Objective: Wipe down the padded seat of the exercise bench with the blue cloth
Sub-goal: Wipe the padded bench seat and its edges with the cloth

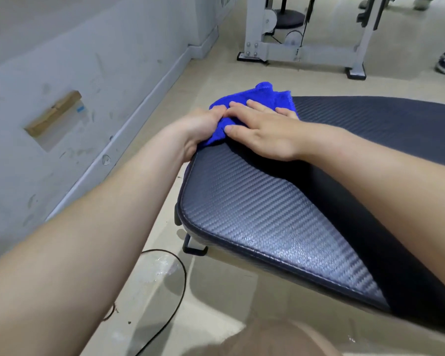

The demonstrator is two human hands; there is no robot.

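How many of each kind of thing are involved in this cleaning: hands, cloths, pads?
Hands: 2, the left hand and the right hand
Cloths: 1, the blue cloth
Pads: 1, the padded seat
Total: 4

One left hand [201,124] and one right hand [262,134], one blue cloth [254,96], one padded seat [267,214], one grey machine frame [306,51].

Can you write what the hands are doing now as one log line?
step: wipe seat | left hand: grips blue cloth | right hand: presses flat on cloth | cloth: on padded seat, left edge
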